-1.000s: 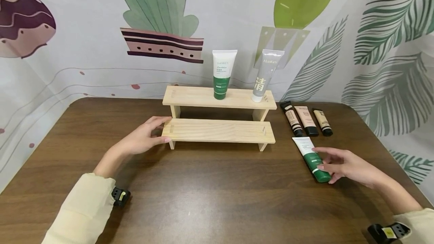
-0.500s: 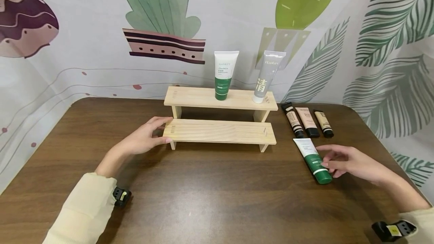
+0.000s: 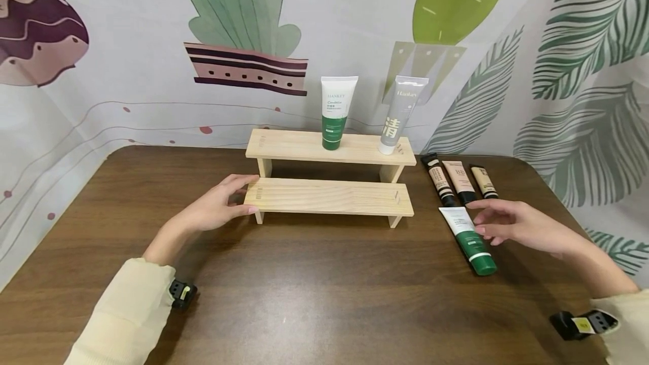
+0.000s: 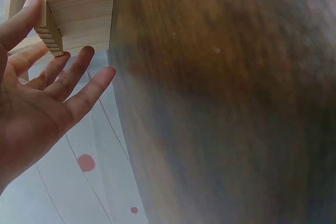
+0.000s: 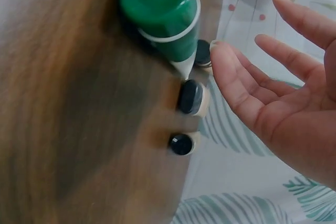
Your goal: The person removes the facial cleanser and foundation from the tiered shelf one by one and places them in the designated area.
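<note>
My left hand [image 3: 215,205] holds the left end of the lower board of a two-step wooden display stand [image 3: 329,196], thumb at the front edge and index finger at the back corner. In the left wrist view, the other fingers [image 4: 79,74] stretch loosely beside the stand's end. A white-and-green squeeze tube [image 3: 469,241] lies on the table to the right, its green cap toward me. Over its upper right side hovers my right hand [image 3: 527,227], fingers loosely bent with nothing in them. The right wrist view shows a gap between those fingers and the tube [image 5: 168,35].
On the stand's upper step are a white-and-green tube [image 3: 334,114] and a grey tube [image 3: 398,117], both upright. Behind the lying tube are a black-ended tube [image 3: 439,179], a pink BB tube [image 3: 458,179] and a small beige tube [image 3: 483,178]. A patterned cloth [image 3: 355,16] hangs behind.
My right hand has moved from the lower part of the lying tube up and away toward the small tubes, leaving the tube on the table. My left hand stays on the stand.
</note>
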The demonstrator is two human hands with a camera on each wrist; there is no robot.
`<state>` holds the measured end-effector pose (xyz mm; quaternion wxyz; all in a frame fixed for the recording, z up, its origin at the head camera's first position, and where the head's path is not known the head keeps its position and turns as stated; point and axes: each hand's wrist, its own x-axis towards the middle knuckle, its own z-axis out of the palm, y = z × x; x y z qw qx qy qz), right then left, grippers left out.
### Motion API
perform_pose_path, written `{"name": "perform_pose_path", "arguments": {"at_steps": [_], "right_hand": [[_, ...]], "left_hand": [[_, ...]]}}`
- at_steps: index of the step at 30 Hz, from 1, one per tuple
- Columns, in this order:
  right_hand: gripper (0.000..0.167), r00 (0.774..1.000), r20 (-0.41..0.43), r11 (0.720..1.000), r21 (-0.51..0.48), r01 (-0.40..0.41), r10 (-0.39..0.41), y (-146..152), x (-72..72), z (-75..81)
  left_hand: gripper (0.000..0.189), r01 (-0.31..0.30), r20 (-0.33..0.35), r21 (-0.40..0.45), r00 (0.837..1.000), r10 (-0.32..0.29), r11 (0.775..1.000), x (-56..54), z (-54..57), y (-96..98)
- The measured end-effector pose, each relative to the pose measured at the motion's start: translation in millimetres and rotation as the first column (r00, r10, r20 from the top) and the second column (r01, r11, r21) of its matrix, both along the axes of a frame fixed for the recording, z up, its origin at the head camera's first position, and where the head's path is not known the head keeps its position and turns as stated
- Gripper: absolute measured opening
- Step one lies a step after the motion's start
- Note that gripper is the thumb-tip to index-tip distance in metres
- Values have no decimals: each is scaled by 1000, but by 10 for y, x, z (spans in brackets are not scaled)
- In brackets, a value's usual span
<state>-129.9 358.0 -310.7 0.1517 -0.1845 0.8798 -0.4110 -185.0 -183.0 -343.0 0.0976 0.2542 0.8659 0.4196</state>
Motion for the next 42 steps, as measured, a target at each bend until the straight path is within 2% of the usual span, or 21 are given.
{"name": "perform_pose_path", "arguments": {"at_steps": [8, 13, 25, 33, 42], "right_hand": [[40, 997, -73, 999, 34, 8, -5, -202, -87, 92], [41, 996, -90, 998, 57, 1, 4, -324, -133, 163], [40, 992, -112, 989, 145, -34, 50, -597, -266, 262], [38, 987, -133, 992, 103, -78, 92, -811, -353, 302], [36, 978, -181, 986, 146, -77, 103, -1070, -424, 365]], "left_hand": [[61, 0, -1, -4, 1000, 0, 1000, 2, 2, -3], [62, -2, 31, 21, 1000, 1, 1000, -8, -5, -1], [62, -5, 20, -1, 1000, 5, 1000, -3, 5, 3], [62, -6, 21, -2, 1000, 6, 1000, 1, 16, 7], [62, -5, 21, -3, 1000, 5, 1000, 12, 29, 14]]}}
